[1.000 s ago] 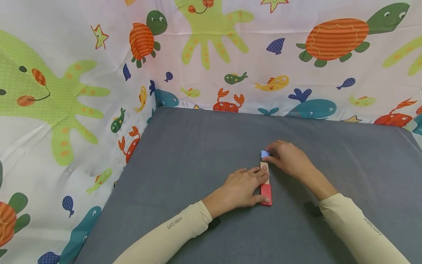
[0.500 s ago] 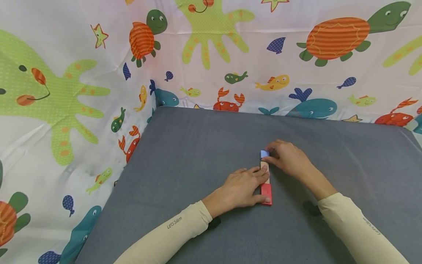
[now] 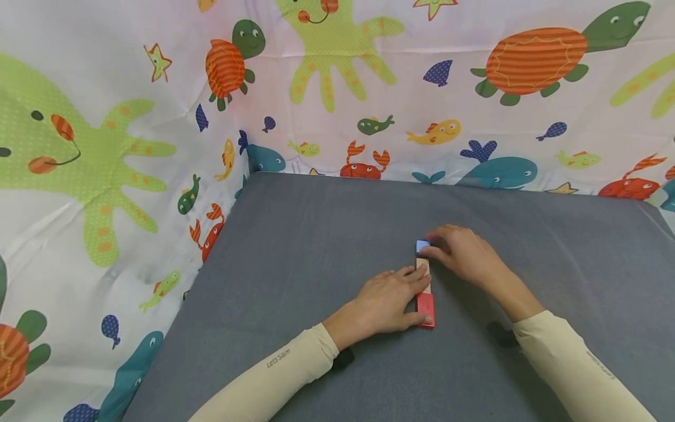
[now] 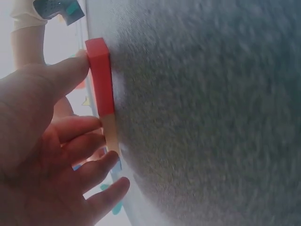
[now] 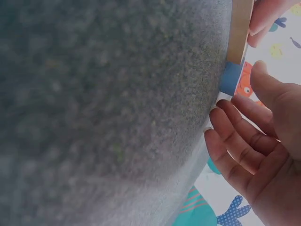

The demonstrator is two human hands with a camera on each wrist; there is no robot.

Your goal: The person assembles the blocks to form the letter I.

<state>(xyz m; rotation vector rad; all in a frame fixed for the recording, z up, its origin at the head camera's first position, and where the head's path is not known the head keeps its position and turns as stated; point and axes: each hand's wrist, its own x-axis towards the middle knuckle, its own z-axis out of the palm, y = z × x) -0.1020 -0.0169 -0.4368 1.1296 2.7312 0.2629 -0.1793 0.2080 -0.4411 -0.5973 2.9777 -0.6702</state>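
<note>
A red block (image 3: 425, 308), a bare-wood block (image 3: 423, 266) and a blue block (image 3: 422, 247) lie end to end in a straight line on the grey cloth. My left hand (image 3: 382, 302) rests along the row, thumb on the red block and fingertips on the wooden one, fingers loosely extended. At the far end, my right hand (image 3: 466, 258) is around the blue block. In the right wrist view its thumb stands a little apart from the blue block (image 5: 230, 78), and the index fingertip is at that block's end; whether it touches is unclear. Fingers partly cover the wooden block.
Grey cloth (image 3: 316, 223) covers the work surface. A white curtain printed with sea animals (image 3: 337, 140) rises along the back and left edges. Dark wrist cameras (image 3: 344, 358) sit beneath both sleeves.
Both hands and the row of blocks stay almost still. The head view has shifted slightly.
</note>
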